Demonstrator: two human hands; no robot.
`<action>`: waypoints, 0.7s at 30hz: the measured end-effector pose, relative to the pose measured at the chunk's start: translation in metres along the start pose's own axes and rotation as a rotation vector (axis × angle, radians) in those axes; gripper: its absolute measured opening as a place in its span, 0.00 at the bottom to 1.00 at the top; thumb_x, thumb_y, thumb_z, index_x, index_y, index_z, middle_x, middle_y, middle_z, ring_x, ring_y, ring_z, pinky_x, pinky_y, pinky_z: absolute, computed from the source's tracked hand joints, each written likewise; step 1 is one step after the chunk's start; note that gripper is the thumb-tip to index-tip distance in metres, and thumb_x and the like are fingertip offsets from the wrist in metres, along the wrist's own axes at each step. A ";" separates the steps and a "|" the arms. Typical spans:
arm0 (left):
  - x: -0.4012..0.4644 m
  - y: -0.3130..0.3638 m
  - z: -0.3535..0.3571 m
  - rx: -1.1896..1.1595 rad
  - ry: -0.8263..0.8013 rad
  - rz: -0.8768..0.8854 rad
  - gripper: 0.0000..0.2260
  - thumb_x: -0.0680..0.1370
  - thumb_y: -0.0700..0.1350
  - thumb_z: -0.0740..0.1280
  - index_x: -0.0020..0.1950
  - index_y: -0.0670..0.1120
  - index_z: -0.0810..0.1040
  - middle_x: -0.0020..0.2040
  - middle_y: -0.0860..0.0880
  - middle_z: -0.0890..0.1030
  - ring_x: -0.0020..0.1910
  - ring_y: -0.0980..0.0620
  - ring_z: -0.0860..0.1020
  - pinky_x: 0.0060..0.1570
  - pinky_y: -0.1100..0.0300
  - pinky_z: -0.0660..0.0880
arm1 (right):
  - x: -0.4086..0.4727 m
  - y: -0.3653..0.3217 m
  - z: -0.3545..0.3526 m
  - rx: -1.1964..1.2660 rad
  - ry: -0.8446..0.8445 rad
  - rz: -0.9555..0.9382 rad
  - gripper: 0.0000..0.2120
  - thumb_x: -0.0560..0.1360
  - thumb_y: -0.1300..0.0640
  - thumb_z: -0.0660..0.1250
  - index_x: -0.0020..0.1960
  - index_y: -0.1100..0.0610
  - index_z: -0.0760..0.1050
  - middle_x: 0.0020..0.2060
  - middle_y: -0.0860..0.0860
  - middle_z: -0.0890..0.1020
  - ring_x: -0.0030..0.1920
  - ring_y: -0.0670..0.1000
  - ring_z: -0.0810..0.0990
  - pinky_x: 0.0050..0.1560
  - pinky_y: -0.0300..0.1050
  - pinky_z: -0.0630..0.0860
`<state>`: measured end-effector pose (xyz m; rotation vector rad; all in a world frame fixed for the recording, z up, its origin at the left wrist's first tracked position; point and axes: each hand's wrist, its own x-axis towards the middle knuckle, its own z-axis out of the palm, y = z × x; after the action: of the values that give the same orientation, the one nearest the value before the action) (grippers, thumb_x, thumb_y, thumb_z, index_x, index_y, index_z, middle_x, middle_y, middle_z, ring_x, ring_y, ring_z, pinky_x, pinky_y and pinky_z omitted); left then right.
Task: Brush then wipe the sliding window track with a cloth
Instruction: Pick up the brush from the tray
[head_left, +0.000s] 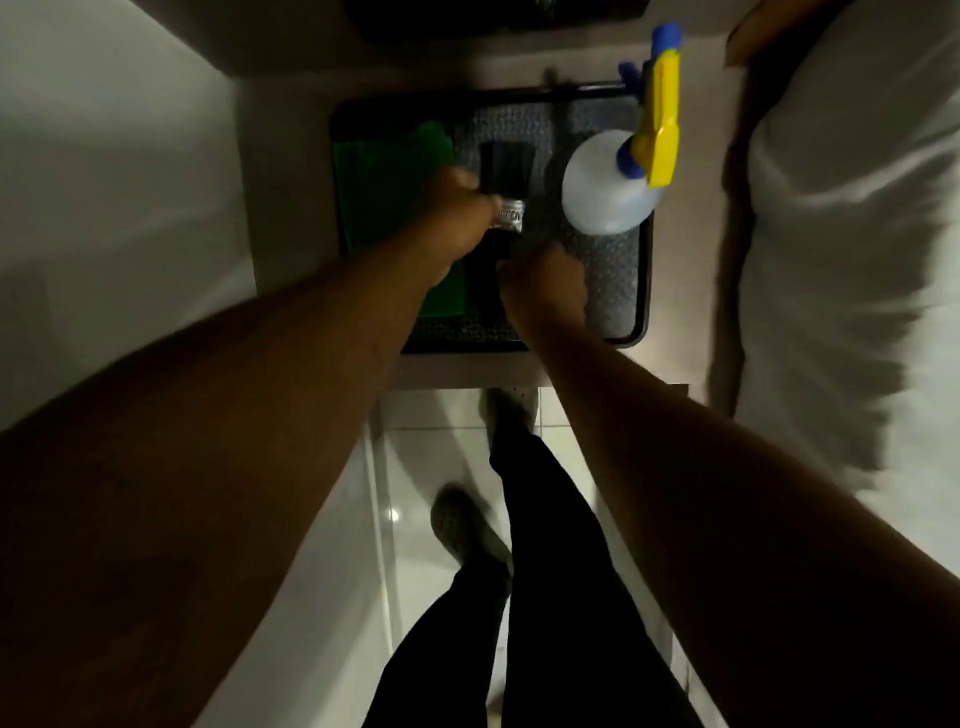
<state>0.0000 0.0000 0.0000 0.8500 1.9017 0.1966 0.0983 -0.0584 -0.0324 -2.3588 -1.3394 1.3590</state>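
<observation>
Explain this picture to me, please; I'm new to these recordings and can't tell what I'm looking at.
It is one picture from a camera worn on a person's head, looking down, so you see their own arms, legs and shoes. There is no machine. A dark tray holds a green cloth, a brush and a spray bottle. The left hand grips the brush near its metal band. The right hand hovers over the tray; the picture is too blurred to tell whether it holds anything.
</observation>
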 end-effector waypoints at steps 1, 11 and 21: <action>0.005 0.003 0.004 0.012 -0.019 -0.003 0.20 0.79 0.45 0.66 0.70 0.42 0.70 0.67 0.43 0.74 0.65 0.45 0.74 0.62 0.55 0.72 | 0.003 -0.003 0.006 0.007 -0.006 0.036 0.24 0.72 0.46 0.68 0.60 0.60 0.72 0.57 0.60 0.79 0.57 0.62 0.78 0.54 0.53 0.75; 0.040 0.019 0.036 -0.158 0.059 -0.246 0.20 0.82 0.45 0.61 0.73 0.42 0.64 0.67 0.44 0.74 0.61 0.48 0.77 0.39 0.68 0.77 | 0.020 0.001 0.029 -0.078 0.088 -0.008 0.19 0.73 0.54 0.67 0.61 0.62 0.69 0.57 0.60 0.78 0.56 0.62 0.78 0.53 0.52 0.75; -0.006 0.027 0.005 -0.394 -0.164 -0.247 0.15 0.79 0.37 0.65 0.65 0.44 0.69 0.57 0.43 0.76 0.49 0.49 0.77 0.41 0.57 0.79 | -0.024 0.013 -0.013 0.246 0.039 -0.100 0.11 0.69 0.55 0.69 0.48 0.57 0.73 0.36 0.47 0.77 0.35 0.46 0.76 0.31 0.32 0.69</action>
<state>0.0186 0.0149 0.0153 0.3526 1.7174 0.3264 0.1108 -0.0800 -0.0150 -2.1181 -1.1871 1.3560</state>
